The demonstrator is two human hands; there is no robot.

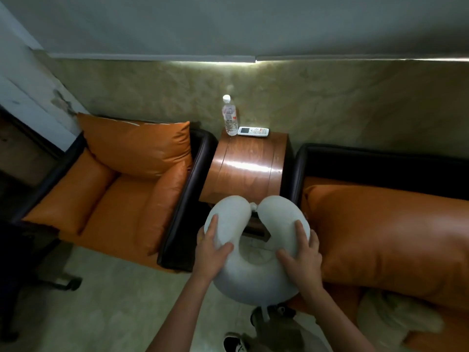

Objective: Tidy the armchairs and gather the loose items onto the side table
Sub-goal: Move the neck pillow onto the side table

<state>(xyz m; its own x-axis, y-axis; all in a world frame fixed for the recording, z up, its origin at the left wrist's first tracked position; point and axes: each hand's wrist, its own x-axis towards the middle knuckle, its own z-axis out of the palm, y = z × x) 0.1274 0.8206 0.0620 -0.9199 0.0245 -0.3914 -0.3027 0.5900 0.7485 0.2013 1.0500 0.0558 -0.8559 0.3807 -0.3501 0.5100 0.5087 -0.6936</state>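
I hold a grey U-shaped neck pillow (256, 283) in the air in front of the wooden side table (243, 179), its open ends pointing toward the table. My left hand (212, 252) grips its left arm and my right hand (300, 255) grips its right arm. A clear water bottle (229, 116) stands upright at the table's far edge, with a white remote control (253, 131) lying beside it on the right. An orange armchair (121, 189) stands left of the table and another orange armchair (385, 232) stands to the right.
A pale fluffy item (396, 318) lies on the right armchair's seat near the front. The base of a dark office chair (58, 282) stands on the floor at the lower left. My shoes (236, 344) show below the pillow. A wall runs behind the furniture.
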